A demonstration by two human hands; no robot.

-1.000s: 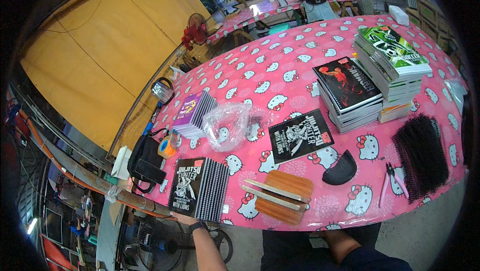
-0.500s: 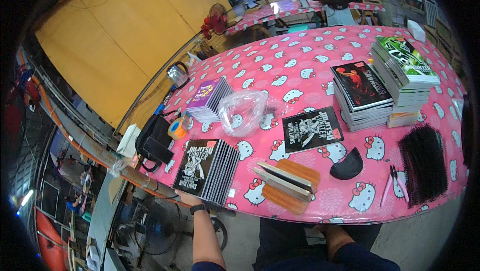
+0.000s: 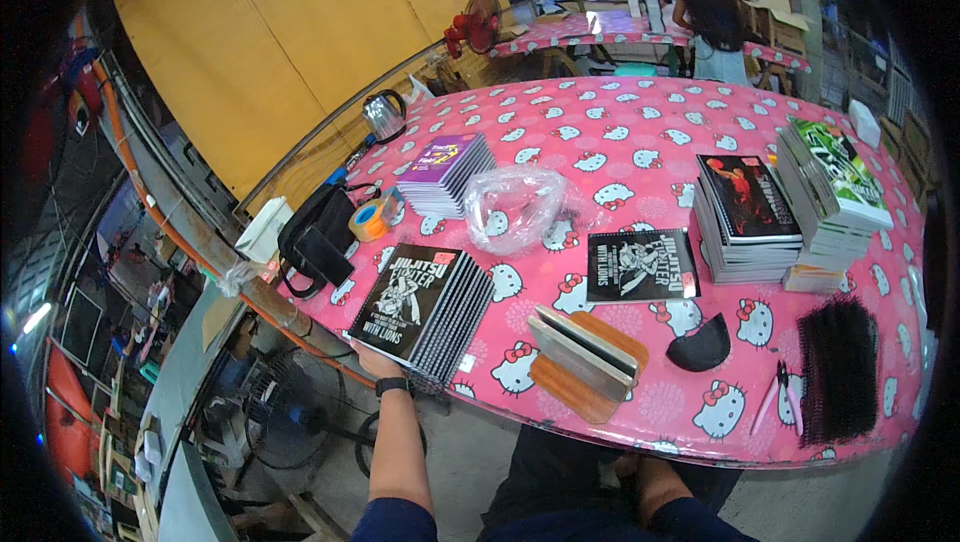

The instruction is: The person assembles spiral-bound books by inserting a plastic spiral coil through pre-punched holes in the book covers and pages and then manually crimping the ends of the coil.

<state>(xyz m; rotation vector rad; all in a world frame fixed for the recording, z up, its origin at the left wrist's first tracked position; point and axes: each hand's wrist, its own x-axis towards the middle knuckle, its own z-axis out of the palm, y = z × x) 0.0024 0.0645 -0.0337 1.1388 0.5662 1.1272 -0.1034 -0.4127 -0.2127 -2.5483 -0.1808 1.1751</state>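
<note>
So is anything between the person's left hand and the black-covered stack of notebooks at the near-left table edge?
Nothing visible: the left hand is already at the lower corner of the black-covered stack of notebooks, touching it at the pink table's edge. The right hand is out of view.

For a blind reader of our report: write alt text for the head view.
The person's left hand grips the near edge of a black book stack on a pink cartoon-cat table. A single black book, a wooden jig, a clear plastic bag, black spiral coils and more book stacks lie beyond. The right hand is out of view.
</note>
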